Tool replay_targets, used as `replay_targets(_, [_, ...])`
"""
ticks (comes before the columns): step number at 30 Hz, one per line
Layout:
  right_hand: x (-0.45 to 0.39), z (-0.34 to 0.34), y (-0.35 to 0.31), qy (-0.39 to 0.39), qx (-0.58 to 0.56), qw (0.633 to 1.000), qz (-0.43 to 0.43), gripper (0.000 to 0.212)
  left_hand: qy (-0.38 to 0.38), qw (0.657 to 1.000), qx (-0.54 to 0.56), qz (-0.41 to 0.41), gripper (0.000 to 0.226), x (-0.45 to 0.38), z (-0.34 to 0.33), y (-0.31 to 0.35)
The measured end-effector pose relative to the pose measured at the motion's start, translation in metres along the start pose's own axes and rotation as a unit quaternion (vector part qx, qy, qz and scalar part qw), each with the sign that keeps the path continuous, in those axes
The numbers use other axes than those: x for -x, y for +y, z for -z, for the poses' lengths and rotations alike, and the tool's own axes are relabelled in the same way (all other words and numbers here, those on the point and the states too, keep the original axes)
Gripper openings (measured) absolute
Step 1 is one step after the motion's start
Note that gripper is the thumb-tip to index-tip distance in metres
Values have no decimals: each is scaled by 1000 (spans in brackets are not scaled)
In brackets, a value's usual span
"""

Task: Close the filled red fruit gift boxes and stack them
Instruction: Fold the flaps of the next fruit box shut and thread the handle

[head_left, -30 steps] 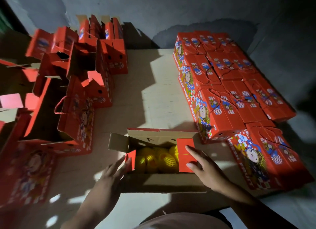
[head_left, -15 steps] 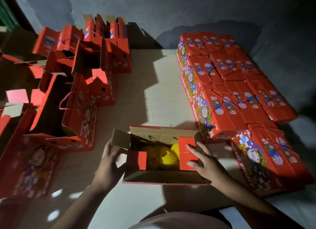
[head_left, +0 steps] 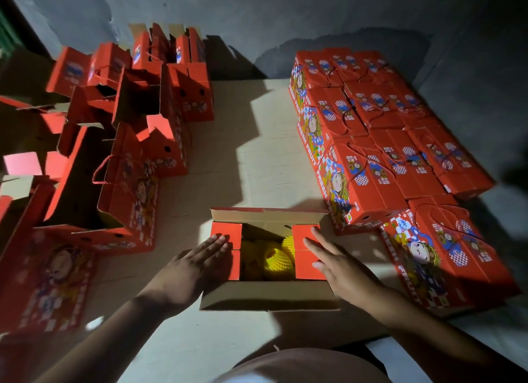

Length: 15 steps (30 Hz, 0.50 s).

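Observation:
An open red gift box (head_left: 268,295) stands in front of me on the tabletop, its long flaps still up. Fruit in yellow foam nets (head_left: 275,261) shows in the gap between its two red end flaps. My left hand (head_left: 188,271) lies flat with straight fingers on the left end flap (head_left: 227,234), pressing it down. On the right end flap (head_left: 307,249) my right hand (head_left: 340,268) rests flat in the same way. Closed red boxes (head_left: 380,142) lie in rows at the right, with one more (head_left: 445,251) nearest me.
Several open red boxes (head_left: 125,159) with raised flaps and rope handles crowd the left side of the pale tabletop (head_left: 251,154). A grey wall (head_left: 285,16) runs behind. The scene is dim with hard shadows.
My left hand moved from the box's left side onto the left end flap and folded it flat. The right hand stayed on the right flap. The box shifted slightly.

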State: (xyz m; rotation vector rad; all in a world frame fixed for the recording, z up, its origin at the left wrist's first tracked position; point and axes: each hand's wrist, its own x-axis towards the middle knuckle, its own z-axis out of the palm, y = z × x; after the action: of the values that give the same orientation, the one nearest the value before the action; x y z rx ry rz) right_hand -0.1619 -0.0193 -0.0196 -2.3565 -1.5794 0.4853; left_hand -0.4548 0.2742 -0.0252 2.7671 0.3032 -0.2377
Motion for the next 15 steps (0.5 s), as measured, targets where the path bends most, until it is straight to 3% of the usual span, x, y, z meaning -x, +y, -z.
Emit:
replay_targets(2, [7,3,8,-26,38,998,40,69,6,1000,-9,2,67,6,-1,-2])
replay_targets(4, [14,7,14,-42,-2,998,44,92,20,1000,2,7,80,12,0,-3])
replay_targets(6, [21,8,17,-49,-12,997,50,99,16,1000,18,18,90,15,2,-3])
replay_targets(11, [28,10,18,-69,10,994,81,79,-18,998,61,4,94,20,3,0])
replay_targets(15, [23,12,6,-9,-163,986,-21,68,61,979,196,19,66,16,7,3])
